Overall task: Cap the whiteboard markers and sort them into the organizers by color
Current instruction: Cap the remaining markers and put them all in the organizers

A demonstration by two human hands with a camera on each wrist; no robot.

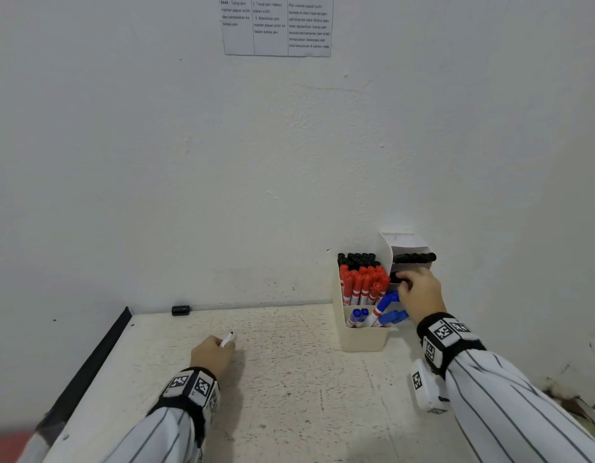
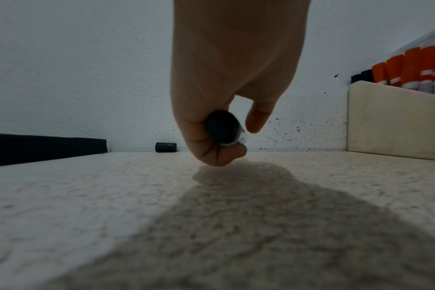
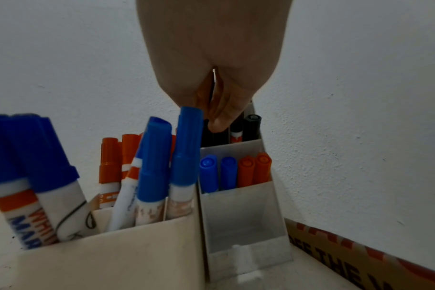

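Gripping an uncapped black-tipped marker (image 1: 227, 339) low over the table (image 1: 289, 396), the left hand (image 1: 211, 357) has its fingers curled round the barrel with the nib pointing away, probably so a cap can go on; a loose black cap (image 1: 180, 310) lies well apart by the wall. The right hand (image 1: 419, 294) reaches into the clear organizer (image 3: 246, 215), fingertips (image 3: 217, 125) among the black markers (image 3: 251, 125) in its rear compartment, but whether they pinch one I cannot tell. Beside it, touching, the cream organizer (image 1: 363, 339) holds black, red and blue markers in rows.

Left hand (image 1: 211, 354) round an uncapped marker (image 1: 227, 339) on the table (image 1: 289, 396), right hand (image 1: 419, 295) among black markers (image 1: 414, 257)
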